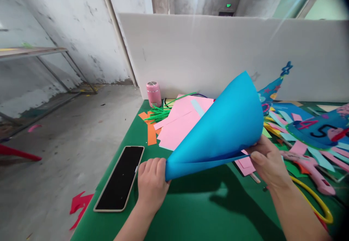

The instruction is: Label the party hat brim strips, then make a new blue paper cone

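A blue paper sheet is curled into a cone above the green table. My left hand pinches the narrow tip of the cone at its lower left. At the cone's lower right, my right hand grips the overlapping edge, thumb on top. Both hands are closed on the sheet. Under and behind the cone lie pink paper sheets.
A black phone lies left of my left hand by the table edge. Green pipe cleaners, orange paper and a pink cup sit at the back. Coloured scraps, a decorated blue cone and a pink glue gun crowd the right. A white board stands behind.
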A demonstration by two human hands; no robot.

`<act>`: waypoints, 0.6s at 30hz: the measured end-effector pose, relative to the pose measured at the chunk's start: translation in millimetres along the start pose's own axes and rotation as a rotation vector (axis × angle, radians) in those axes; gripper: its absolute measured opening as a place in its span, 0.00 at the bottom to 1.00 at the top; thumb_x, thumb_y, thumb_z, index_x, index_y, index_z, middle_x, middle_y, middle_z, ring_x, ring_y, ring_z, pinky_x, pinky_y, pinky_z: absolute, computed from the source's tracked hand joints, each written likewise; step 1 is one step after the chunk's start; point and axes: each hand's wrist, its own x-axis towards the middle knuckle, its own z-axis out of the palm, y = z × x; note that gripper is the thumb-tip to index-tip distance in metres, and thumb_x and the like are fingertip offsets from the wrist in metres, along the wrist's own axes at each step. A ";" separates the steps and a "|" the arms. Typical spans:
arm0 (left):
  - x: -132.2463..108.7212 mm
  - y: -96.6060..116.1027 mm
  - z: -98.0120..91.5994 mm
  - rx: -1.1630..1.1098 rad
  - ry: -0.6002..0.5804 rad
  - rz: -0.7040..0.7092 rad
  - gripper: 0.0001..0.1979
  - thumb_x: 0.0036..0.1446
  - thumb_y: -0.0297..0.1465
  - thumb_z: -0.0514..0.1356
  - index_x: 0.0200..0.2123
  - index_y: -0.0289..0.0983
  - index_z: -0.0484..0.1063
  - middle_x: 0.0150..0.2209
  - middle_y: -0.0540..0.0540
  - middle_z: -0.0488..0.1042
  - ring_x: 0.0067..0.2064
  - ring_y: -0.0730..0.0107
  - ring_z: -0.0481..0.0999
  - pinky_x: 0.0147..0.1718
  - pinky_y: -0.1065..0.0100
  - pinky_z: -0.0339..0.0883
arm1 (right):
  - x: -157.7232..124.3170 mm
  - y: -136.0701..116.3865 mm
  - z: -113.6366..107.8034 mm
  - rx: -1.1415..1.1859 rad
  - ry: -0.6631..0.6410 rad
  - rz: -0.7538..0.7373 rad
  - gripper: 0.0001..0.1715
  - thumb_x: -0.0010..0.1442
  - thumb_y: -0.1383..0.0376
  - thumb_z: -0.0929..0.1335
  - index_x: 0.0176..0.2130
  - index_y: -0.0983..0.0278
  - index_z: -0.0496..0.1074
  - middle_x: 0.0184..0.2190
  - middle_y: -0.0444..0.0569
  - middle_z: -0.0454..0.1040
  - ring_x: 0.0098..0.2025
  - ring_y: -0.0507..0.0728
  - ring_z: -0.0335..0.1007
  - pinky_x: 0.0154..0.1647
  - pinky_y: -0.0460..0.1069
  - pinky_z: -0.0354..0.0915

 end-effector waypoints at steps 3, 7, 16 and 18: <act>0.3 0.1 -0.6 0.022 0.010 0.017 0.13 0.42 0.20 0.56 0.34 0.34 0.61 0.29 0.41 0.70 0.32 0.55 0.68 0.30 0.58 0.59 | 2.6 -8.8 1.9 -0.043 -0.040 0.029 0.30 0.45 0.57 0.72 0.48 0.56 0.65 0.44 0.50 0.72 0.44 0.63 0.68 0.39 0.54 0.69; 0.0 0.6 1.1 0.035 0.023 0.029 0.15 0.41 0.19 0.55 0.36 0.32 0.61 0.34 0.36 0.70 0.35 0.53 0.69 0.34 0.57 0.61 | 2.0 -4.7 3.2 -0.114 0.016 0.081 0.23 0.49 0.60 0.70 0.47 0.55 0.66 0.44 0.47 0.72 0.44 0.60 0.69 0.40 0.53 0.69; -3.0 4.0 2.7 0.011 -0.032 0.051 0.23 0.41 0.18 0.52 0.45 0.30 0.57 0.33 0.38 0.71 0.33 0.56 0.71 0.30 0.60 0.61 | 1.9 2.9 6.5 -0.020 0.179 0.183 0.17 0.49 0.61 0.70 0.41 0.53 0.69 0.40 0.44 0.74 0.40 0.59 0.71 0.35 0.52 0.71; -3.0 5.3 1.4 0.004 -0.036 0.049 0.23 0.42 0.18 0.52 0.46 0.30 0.57 0.33 0.38 0.71 0.33 0.56 0.71 0.29 0.60 0.60 | 1.8 1.6 5.3 -0.043 0.185 0.154 0.13 0.49 0.62 0.69 0.38 0.54 0.71 0.35 0.43 0.76 0.34 0.58 0.73 0.31 0.51 0.72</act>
